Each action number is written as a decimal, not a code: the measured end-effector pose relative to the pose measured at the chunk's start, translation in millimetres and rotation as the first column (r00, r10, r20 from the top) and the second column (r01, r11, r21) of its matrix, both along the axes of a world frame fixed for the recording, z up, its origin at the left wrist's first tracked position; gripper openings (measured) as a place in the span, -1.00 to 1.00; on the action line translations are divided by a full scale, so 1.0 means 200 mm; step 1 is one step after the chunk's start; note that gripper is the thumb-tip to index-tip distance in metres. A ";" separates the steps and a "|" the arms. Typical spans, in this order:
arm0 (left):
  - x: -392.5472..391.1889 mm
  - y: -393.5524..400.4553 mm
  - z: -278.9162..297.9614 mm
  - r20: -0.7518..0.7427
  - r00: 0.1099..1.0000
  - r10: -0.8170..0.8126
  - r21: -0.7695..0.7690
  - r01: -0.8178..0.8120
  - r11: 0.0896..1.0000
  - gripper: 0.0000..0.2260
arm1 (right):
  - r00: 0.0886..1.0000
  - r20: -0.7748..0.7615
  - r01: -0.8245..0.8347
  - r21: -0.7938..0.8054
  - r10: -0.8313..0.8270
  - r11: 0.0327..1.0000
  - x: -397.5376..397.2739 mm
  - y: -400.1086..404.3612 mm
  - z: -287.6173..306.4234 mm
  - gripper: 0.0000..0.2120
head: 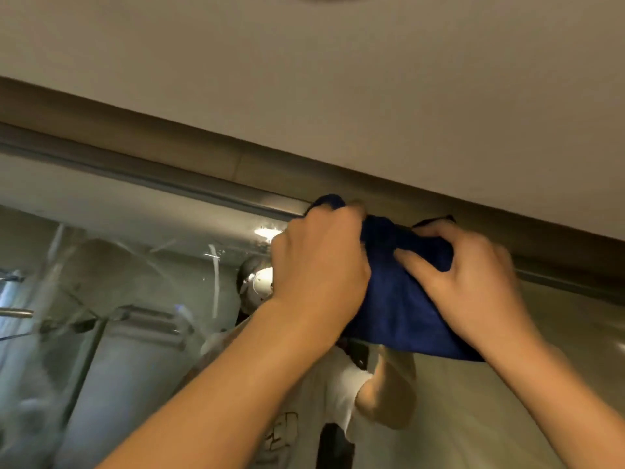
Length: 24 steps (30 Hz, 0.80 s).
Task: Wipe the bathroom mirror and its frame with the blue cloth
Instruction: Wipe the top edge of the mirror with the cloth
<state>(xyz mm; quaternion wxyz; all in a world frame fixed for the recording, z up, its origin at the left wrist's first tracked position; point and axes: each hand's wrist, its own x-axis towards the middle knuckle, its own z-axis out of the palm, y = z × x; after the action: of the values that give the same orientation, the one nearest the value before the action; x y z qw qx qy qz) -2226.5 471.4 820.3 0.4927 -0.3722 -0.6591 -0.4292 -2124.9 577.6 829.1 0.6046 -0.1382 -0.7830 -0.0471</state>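
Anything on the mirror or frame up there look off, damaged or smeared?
Nothing looks damaged. The mirror glass left of the left hand carries pale streaks and smears, so that patch seems unwiped. Both hands, with the right hand, press the blue cloth against the top frame, which looks straight.

I see both hands up high, holding the blue cloth against the top edge of the mirror. My left hand grips one bunched end of the cloth. My right hand pinches the other end. The cloth touches the metal frame along the top. Streaks show on the glass on the left. The ceiling is right above the frame.
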 end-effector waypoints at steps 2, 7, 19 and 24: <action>0.05 0.04 0.01 -0.038 0.999 0.026 -0.061 -0.029 0.998 -0.73 | 0.999 -0.038 0.009 -0.015 -0.009 1.000 0.04 0.06 -0.02 -0.64; -0.05 -0.04 0.00 -0.022 0.996 0.087 -0.030 -0.087 0.996 -0.70 | 0.999 -0.030 -0.017 0.040 0.019 0.999 -0.06 0.05 -0.03 -0.70; 0.11 0.17 -0.01 0.054 0.998 0.035 0.083 -0.040 0.996 -0.69 | 0.993 0.120 0.010 0.122 -0.025 0.993 0.14 0.24 0.06 -0.72; 0.38 0.48 0.02 0.015 1.000 -0.008 -0.054 0.009 0.999 -0.75 | 0.988 0.068 0.141 -0.021 -0.139 0.990 0.39 0.46 0.04 -0.68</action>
<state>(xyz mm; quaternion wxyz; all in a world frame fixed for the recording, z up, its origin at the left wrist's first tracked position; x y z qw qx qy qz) -2150.9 566.9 824.5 0.4758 -0.3849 -0.6725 -0.4162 -2047.6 670.4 836.5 0.5717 -0.1989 -0.7916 -0.0838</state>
